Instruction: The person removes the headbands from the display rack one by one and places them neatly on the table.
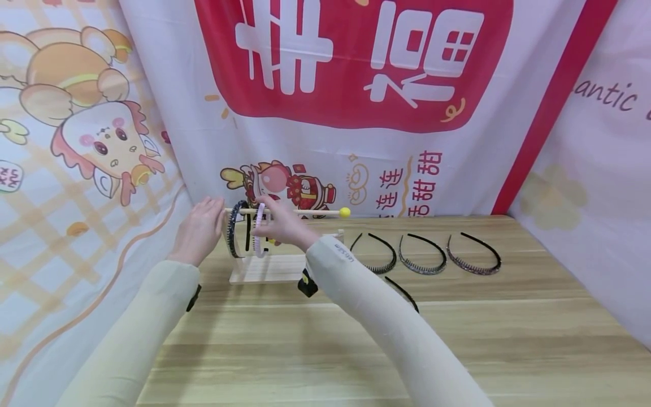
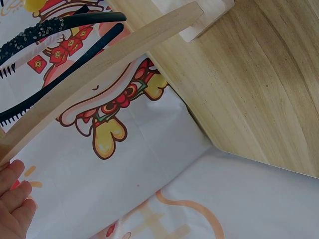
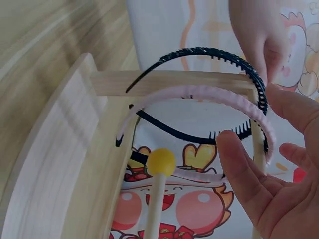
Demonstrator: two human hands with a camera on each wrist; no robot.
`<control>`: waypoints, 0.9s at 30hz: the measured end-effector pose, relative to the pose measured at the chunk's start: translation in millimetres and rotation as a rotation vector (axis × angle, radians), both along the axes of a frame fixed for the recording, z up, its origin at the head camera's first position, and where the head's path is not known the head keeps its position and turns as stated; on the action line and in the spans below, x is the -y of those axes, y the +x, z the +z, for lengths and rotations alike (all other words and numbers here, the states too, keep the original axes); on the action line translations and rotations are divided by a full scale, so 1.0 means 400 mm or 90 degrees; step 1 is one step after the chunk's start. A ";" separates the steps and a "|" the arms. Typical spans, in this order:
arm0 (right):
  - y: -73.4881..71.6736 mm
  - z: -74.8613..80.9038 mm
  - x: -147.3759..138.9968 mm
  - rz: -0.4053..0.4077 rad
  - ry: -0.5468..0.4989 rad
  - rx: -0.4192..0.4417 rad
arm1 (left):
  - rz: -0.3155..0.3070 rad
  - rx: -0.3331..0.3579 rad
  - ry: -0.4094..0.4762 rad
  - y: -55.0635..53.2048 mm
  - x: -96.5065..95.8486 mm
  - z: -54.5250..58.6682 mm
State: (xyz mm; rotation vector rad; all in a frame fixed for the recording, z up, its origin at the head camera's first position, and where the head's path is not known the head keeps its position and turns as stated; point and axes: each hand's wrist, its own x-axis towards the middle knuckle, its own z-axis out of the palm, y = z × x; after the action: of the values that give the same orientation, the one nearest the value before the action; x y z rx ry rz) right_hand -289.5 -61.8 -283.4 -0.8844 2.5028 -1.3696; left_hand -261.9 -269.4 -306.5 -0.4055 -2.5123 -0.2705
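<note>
While the left hand [image 1: 199, 226] sits straight-fingered at the rack's [image 1: 274, 271] end, here's the right hand [image 1: 283, 224], fingers spread loosely about the pink headband [image 1: 257, 243], hanging beside a black headband [image 1: 231, 233]!

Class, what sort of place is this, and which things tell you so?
Possibly a small staged display or filming corner: printed cloths hang around a wooden table, and a stand on it carries headbands.

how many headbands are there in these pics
6 visible: a black headband and a pink headband on the wooden rack, three headbands in a row on the table, and a fourth headband nearer, partly hidden by the right sleeve, which may hide more.
</note>
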 end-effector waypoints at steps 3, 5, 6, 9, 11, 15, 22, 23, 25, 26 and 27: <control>0.006 -0.007 0.009 -0.013 0.011 -0.005 | -0.001 -0.001 0.000 0.000 -0.003 0.000; 0.008 -0.009 0.015 -0.023 0.018 -0.009 | -0.002 0.000 0.001 0.001 -0.004 0.000; 0.009 -0.009 0.017 -0.027 0.022 -0.011 | -0.002 0.001 0.001 0.002 -0.004 0.000; 0.010 -0.010 0.024 -0.035 0.035 -0.020 | -0.001 0.004 0.002 0.005 -0.004 0.001; 0.008 -0.010 0.028 -0.039 0.034 -0.023 | 0.000 0.006 0.003 0.006 -0.003 0.001; 0.007 -0.011 0.033 -0.050 0.022 -0.030 | -0.002 0.003 0.005 0.007 -0.002 0.003; 0.008 -0.006 0.021 -0.045 -0.040 -0.038 | -0.007 -0.015 0.002 0.004 -0.003 0.001; 0.010 -0.004 0.018 -0.040 -0.053 -0.031 | -0.007 -0.015 0.001 0.004 -0.003 0.001; 0.015 0.002 0.011 -0.029 -0.074 -0.017 | -0.008 -0.016 0.000 0.004 -0.003 0.000; 0.018 0.005 0.008 -0.026 -0.083 -0.009 | -0.008 -0.017 0.000 0.004 -0.003 0.000; 0.021 0.007 0.005 -0.025 -0.087 -0.005 | -0.008 -0.016 -0.001 0.005 -0.002 0.000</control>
State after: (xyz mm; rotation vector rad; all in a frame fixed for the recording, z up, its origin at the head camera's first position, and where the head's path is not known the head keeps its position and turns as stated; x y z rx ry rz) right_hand -281.2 -63.8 -280.5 -0.8717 2.4686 -1.5680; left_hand -260.0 -268.5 -306.4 -0.4230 -2.4857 -0.2659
